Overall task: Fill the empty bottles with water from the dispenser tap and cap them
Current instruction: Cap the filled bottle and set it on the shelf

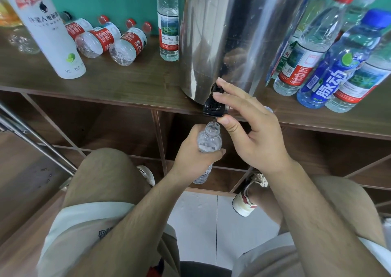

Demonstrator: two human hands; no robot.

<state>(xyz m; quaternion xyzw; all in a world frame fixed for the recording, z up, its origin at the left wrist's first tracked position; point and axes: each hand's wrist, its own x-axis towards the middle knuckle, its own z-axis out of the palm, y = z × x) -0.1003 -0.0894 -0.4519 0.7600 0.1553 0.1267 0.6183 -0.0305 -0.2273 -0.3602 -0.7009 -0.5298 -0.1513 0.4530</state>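
A steel water dispenser stands on the wooden shelf, its black tap jutting over the front edge. My right hand pinches the tap lever between fingers and thumb. Directly beneath the spout, my left hand grips a clear uncapped bottle upright, with its mouth under the tap. Water shows in the upper part of the bottle. The bottle's lower half is hidden by my fingers.
Several capped red-label bottles lie on the shelf to the left, beside a tall white bottle. An upright bottle stands left of the dispenser. To its right stand several filled bottles. Open cubbies lie below the shelf.
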